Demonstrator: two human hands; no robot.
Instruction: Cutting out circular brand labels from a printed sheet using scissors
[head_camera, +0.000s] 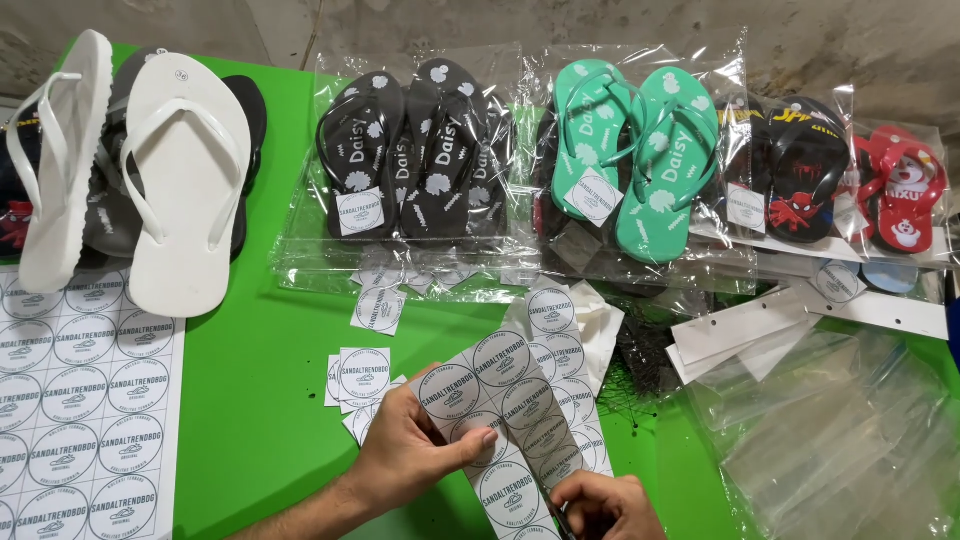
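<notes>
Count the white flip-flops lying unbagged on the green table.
2. One white flip-flop stands tilted on its edge at far left; the other white flip-flop lies flat just right of it. Both rest on dark sandals, which may hide more.

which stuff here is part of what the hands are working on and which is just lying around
In hand:
left hand
right hand
strip of round stickers, held by both hands
cut sticker squares
full sticker sheet

Lying about:
white flip-flops
bagged black flip-flops
bagged green flip-flops
bagged red sandals
empty clear bags
white card strips
green table
</notes>
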